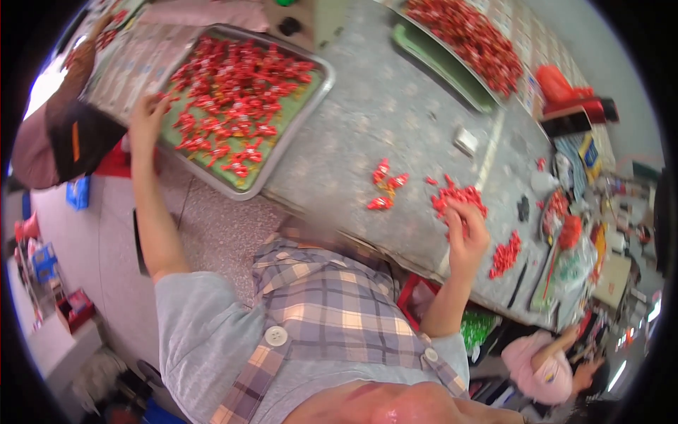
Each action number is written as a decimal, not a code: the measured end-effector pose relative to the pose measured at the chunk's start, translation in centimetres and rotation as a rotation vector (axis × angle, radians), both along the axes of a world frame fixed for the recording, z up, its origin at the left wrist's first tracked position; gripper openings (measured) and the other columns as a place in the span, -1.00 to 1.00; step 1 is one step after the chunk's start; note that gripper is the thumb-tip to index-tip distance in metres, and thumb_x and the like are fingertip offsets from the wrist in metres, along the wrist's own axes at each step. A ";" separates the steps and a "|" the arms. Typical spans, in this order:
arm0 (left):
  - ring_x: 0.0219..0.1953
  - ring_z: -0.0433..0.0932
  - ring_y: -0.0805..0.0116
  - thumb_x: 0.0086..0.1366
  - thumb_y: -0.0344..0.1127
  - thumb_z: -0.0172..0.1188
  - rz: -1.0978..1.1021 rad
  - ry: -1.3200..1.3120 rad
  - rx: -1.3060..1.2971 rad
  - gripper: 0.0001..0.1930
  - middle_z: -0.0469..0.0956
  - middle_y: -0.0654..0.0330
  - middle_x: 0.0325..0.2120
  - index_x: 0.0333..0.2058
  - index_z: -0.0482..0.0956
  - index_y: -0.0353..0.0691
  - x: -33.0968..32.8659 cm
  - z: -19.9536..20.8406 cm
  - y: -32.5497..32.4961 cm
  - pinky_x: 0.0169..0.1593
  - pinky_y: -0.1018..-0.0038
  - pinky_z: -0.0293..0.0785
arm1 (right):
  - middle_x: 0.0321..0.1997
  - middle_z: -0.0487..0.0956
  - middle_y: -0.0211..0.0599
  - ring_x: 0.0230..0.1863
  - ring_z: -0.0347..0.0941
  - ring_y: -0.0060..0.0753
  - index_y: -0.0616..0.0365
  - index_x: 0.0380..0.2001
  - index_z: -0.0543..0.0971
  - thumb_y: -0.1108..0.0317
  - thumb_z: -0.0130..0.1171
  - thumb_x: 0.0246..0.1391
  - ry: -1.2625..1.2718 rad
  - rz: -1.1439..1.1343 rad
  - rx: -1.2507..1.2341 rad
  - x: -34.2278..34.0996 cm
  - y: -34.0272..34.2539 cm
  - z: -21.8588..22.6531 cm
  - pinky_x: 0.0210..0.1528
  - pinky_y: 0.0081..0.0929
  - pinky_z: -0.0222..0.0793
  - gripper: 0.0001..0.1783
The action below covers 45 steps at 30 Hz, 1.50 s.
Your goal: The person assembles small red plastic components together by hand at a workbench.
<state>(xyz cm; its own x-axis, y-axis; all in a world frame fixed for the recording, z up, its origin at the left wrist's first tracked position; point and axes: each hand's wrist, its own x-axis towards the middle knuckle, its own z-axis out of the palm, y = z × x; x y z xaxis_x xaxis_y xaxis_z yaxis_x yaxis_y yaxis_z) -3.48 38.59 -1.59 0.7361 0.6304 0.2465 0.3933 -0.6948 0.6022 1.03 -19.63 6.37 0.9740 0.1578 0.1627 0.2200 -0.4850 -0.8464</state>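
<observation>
My left hand [146, 116] reaches to the left rim of a metal tray [296, 134] with a green lining. Its fingertips are bent together by the red pieces at that edge; what they hold is too small to make out. Many small glossy red pieces with orange-yellow parts [240, 92] lie spread in the tray. My right hand [467, 239] is over a heap of smaller red parts [462, 196] on the grey table [353, 134], thumb and fingers closed; anything in them is hidden. Left of that heap sits a small cluster of red and orange pieces [385, 187].
A green-walled tray [441, 67] full of red pieces stands at the far side. A small white block [465, 141], another red heap [506, 256] and a dark thin tool [518, 285] lie on the table. A person in pink [540, 367] sits at right; another person's arm [74, 78] is at left.
</observation>
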 end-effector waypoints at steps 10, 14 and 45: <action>-0.28 0.52 0.42 0.19 -0.21 0.15 0.009 -0.071 0.227 -0.68 0.55 0.13 -0.30 -0.16 0.49 -0.31 1.5 6.8 -9.4 -0.19 0.53 0.40 | -0.39 0.43 -0.23 -0.27 0.35 -0.18 0.16 -0.34 0.42 0.54 0.04 -0.21 -0.376 0.322 -0.762 4.9 1.6 -2.9 -0.24 -0.30 0.28 -0.75; -0.34 0.48 0.52 0.17 -0.38 0.16 -0.414 -0.278 -0.323 -0.82 0.54 0.25 -0.36 -0.25 0.54 -0.27 3.7 7.4 -20.9 -0.25 0.60 0.38 | -0.36 0.42 -0.21 -0.29 0.35 -0.16 0.16 -0.28 0.40 0.54 0.02 -0.21 -0.377 0.296 -0.703 5.2 1.2 -3.7 -0.24 -0.29 0.28 -0.70; -0.22 0.42 0.61 0.12 -0.53 0.18 -0.942 0.113 -1.707 -0.79 0.46 0.35 -0.35 -0.23 0.45 -0.25 2.4 5.2 -41.4 -0.15 0.63 0.36 | -0.42 0.53 -0.27 -0.37 0.44 -0.48 0.29 -0.43 0.56 0.62 0.24 -0.19 0.209 0.103 0.554 -1.8 -1.0 -1.0 -0.30 -0.58 0.34 -0.84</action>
